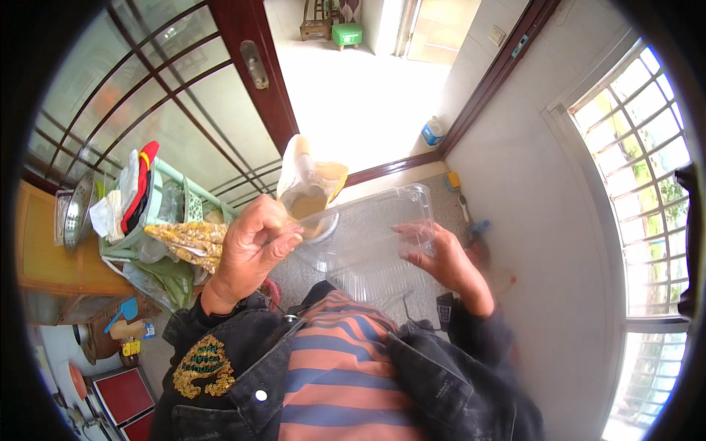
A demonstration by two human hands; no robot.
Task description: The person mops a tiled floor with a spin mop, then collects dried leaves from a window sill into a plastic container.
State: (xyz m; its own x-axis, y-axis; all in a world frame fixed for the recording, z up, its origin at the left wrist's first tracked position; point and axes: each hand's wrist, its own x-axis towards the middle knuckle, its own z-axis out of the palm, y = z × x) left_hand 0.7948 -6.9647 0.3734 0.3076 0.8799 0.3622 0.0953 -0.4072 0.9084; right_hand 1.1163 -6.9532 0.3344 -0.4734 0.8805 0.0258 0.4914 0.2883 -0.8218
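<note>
A clear plastic clamshell container hangs opened out in front of my body, with ribbing on its lower part. My left hand pinches its left corner between thumb and fingers. At its right edge is my right hand, fingers spread and partly seen through the plastic. Just beyond the left fingers an opened bag gapes upward, with tan powder or grain inside. What holds the bag up is partly hidden by my left hand and the container. A pale round rim shows beneath the bag.
On the left stands a pale green rack with cloths, bags and a patterned yellow fabric. A steel colander rests on a wooden cabinet. A brush lies by the right wall. Beyond the door frame sits a jug.
</note>
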